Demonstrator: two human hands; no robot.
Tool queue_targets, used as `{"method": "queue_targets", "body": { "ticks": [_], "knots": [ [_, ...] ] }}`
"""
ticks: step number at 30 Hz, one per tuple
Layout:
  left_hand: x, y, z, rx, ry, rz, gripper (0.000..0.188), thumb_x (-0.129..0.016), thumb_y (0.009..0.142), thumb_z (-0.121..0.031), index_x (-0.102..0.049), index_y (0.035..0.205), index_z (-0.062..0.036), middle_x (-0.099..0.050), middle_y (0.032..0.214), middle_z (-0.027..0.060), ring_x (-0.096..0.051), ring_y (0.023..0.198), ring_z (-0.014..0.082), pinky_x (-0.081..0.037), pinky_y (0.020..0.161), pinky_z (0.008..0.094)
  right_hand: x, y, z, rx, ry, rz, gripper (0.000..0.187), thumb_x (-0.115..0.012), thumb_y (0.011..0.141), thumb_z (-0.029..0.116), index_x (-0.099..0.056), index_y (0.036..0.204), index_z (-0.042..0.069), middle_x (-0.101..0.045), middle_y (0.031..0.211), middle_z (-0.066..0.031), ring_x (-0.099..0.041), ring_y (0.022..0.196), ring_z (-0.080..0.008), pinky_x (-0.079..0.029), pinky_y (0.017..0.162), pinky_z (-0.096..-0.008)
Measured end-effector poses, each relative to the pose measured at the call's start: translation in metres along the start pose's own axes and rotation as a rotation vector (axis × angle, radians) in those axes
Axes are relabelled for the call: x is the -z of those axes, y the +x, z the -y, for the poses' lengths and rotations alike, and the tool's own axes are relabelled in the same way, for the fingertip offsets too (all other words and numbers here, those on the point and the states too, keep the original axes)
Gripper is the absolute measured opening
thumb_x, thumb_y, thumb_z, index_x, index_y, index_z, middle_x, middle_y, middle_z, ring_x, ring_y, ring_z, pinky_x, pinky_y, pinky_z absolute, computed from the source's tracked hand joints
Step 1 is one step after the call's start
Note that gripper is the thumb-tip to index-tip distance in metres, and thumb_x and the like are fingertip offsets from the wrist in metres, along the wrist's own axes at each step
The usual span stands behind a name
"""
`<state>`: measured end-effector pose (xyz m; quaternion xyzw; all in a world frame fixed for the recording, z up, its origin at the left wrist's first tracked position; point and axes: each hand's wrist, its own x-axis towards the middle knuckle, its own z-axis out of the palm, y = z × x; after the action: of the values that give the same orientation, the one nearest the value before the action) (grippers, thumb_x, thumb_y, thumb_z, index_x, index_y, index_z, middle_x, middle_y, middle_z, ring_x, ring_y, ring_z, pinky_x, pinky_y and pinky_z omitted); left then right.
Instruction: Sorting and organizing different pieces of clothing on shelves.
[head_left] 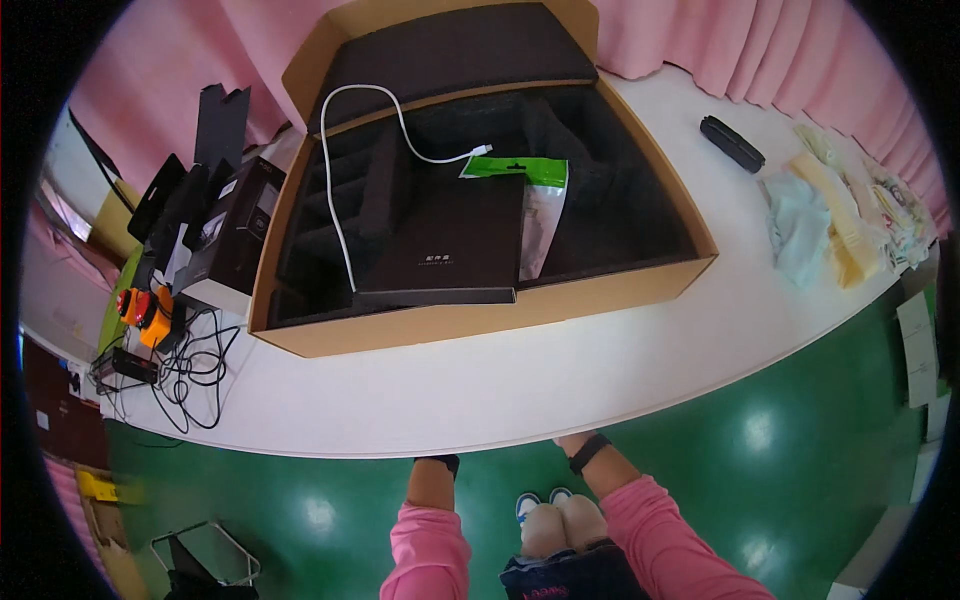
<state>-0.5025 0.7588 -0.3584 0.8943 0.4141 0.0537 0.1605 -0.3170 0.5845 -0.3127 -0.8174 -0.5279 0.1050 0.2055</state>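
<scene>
Both my forearms, in pink sleeves, reach up to the table's front edge. My left hand is hidden beneath that edge, with only its wrist and a black band showing. Of my right hand [572, 443], a small part shows beyond its black wristband before the table edge covers the fingers. On the table, nearest to both hands, stands an open cardboard box [590, 304] lined with dark foam. Across the foam lie a flat black box [440, 235], a white cable [328, 180] with its plug end raised, and a green-topped clear pouch [545, 215].
Left of the cardboard box are a black-and-white carton [232, 240], an orange-and-red device [155, 315] and tangled black cables [200, 370]. A black cylindrical case [732, 144] and crumpled cloths [830, 220] lie at right. A folding metal frame [215, 550] stands on the green floor.
</scene>
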Motion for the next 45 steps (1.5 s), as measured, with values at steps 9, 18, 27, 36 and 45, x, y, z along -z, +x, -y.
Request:
{"method": "queue_targets", "body": {
  "ticks": [9, 18, 27, 36, 45],
  "knots": [
    [0.060, -0.095, -0.066, 0.043, -0.158, 0.150, 0.033, -0.057, 0.071, -0.027, -0.055, 0.100, -0.0120, -0.059, 0.090, 0.0145, -0.057, 0.082, 0.0324, -0.046, 0.070, 0.0419, 0.120, -0.098, 0.039, -0.243, 0.205, 0.370, 0.042, -0.056, 0.069, 0.031, -0.050, 0.107, 0.015, -0.059, 0.086, -0.0153, -0.057, 0.079, -0.0342, -0.045, 0.071, -0.0442],
    [0.243, -0.190, -0.185, -0.110, -0.354, 0.345, 0.036, -0.062, 0.068, -0.027, -0.053, 0.099, -0.0132, -0.059, 0.087, 0.0139, -0.058, 0.075, 0.0322, -0.048, 0.065, 0.0416, 0.339, -0.254, 0.032, -0.549, 0.096, 0.195, 0.045, -0.063, 0.068, 0.032, -0.047, 0.105, 0.010, -0.060, 0.086, -0.0141, -0.058, 0.078, -0.0332, -0.047, 0.066, -0.0382],
    [0.387, -0.090, -0.368, -0.427, -0.752, 0.256, 0.046, -0.062, 0.071, -0.027, -0.042, 0.108, -0.0088, -0.059, 0.085, 0.0174, -0.057, 0.078, 0.0364, -0.047, 0.066, 0.0400, 0.516, -0.169, 0.070, -0.279, 0.441, -0.448, 0.055, -0.066, 0.066, 0.013, -0.045, 0.114, -0.003, -0.057, 0.100, -0.0185, -0.059, 0.090, -0.0244, -0.047, 0.073, -0.0285],
    [0.351, 0.051, -0.510, -0.122, -0.954, 0.507, 0.103, -0.070, 0.062, -0.020, 0.007, 0.131, -0.0160, -0.034, 0.122, 0.0230, -0.055, 0.087, 0.0273, -0.047, 0.075, 0.0344, 0.514, 0.015, -0.058, -0.318, -0.205, -0.119, 0.057, -0.066, 0.064, 0.026, -0.045, 0.115, 0.013, -0.051, 0.103, -0.0171, -0.049, 0.098, -0.0315, -0.042, 0.078, -0.0409],
    [0.345, -0.009, -0.405, -0.277, -1.152, 0.161, 0.049, -0.055, 0.075, -0.004, -0.032, 0.119, -0.0062, -0.046, 0.111, 0.0095, -0.052, 0.082, 0.0137, -0.043, 0.072, 0.0265, 0.508, -0.047, -0.011, -0.024, 0.087, -0.345, 0.035, -0.057, 0.069, 0.012, -0.049, 0.103, 0.012, -0.047, 0.107, -0.0133, -0.053, 0.083, -0.0300, -0.046, 0.064, -0.0378]
  ]
}}
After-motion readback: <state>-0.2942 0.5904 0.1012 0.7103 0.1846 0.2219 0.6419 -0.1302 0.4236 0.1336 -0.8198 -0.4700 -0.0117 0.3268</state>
